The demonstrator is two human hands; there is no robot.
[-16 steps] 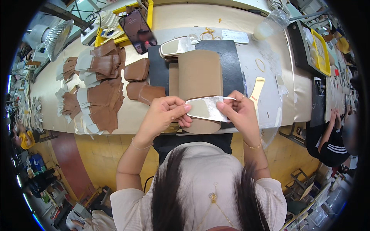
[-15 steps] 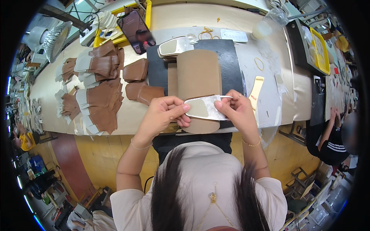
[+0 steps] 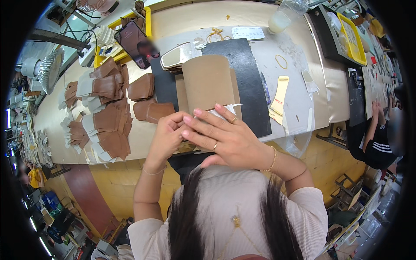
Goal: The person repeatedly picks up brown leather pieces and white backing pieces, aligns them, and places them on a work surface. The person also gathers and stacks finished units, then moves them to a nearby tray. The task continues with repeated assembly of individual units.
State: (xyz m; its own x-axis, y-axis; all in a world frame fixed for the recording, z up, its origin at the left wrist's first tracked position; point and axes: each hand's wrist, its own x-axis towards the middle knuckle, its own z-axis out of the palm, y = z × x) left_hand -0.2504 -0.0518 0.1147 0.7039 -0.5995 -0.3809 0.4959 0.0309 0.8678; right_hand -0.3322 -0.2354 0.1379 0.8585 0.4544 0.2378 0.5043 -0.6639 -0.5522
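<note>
At the front of the table, my right hand [image 3: 221, 136] lies flat with fingers stretched across a leather piece with white backing [image 3: 226, 110]. Only its brown edge and a white strip show past the fingers. My left hand [image 3: 168, 133] is curled at the piece's left end, its fingertips partly covered by the right hand. Beneath them is a rounded tan block [image 3: 208, 80] on a black mat [image 3: 253, 99]. Behind the block's left side lies a stack of similar white-backed pieces [image 3: 177, 56].
Brown leather pieces lie in piles [image 3: 110, 115] on the left, with smaller stacks [image 3: 141, 86] nearer the mat. A phone [image 3: 132, 41] leans by a yellow tray [image 3: 148, 26]. To the right are a cream strip [image 3: 279, 97], a rubber band [image 3: 281, 61] and a plastic bottle [image 3: 284, 17].
My right hand has let go of its pinch on the piece's right end and moved left, flattening over it. The piece, visible before, is now mostly covered. The view has shifted slightly.
</note>
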